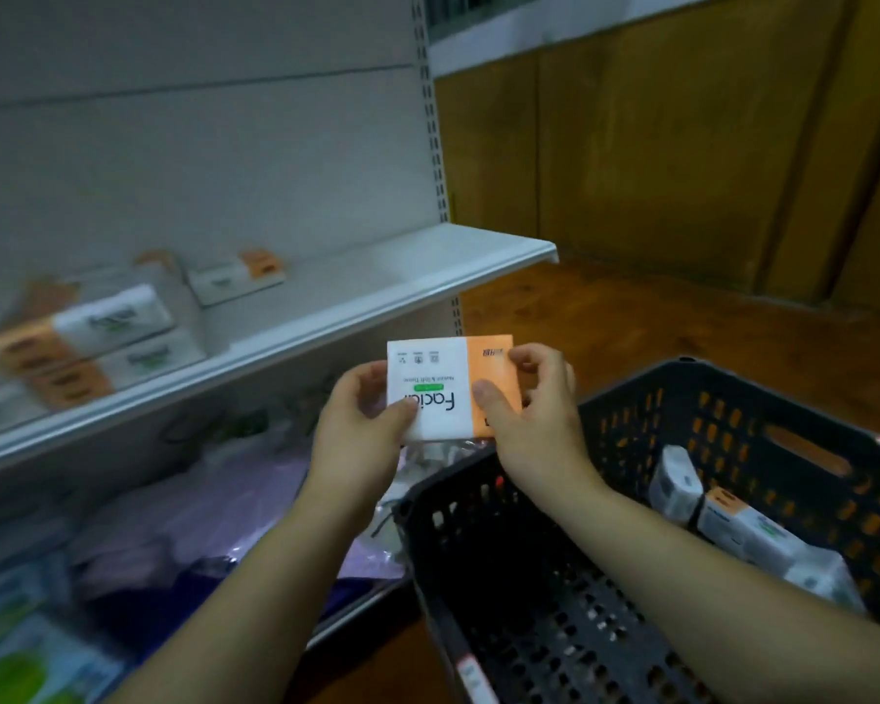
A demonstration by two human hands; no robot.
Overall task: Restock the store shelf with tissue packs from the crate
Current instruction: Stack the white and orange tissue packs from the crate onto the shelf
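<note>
A: The left hand (362, 414) and the right hand (529, 414): what is held by them?

B: A flat white-and-orange wrapped tissue pack (435, 383) is gripped at both ends. The white end is pinched by the left hand and the orange end by the right, with the thumbs laid on the printed face. The pack is held in the air, above the near-left corner of the black perforated plastic crate (631, 429) and just below the front lip of the white metal shelf (377, 297).

A: Which step is judged to be in hand?

B: The carry from crate to shelf, it seems: the pack is lifted out but not yet set down. More tissue packs (748, 530) are seen at the crate's right side, so the restocking is judged part done.

A: What is called for next?

B: The pack must be raised over the lip and laid on bare shelf, probably beside the stacked white-and-orange packs (87, 332) at the left, which are blurred. Its print is seen upside down, so a turn may be wanted.

A: And the surroundings?

B: A lower shelf is filled with purple wrapped goods (199, 510) and green-printed packets (16, 668). A slotted metal upright (435, 119) is fixed at the shelf's right end. A brown wooden floor (631, 317) and a wood-panelled wall (682, 144) are seen beyond.
</note>
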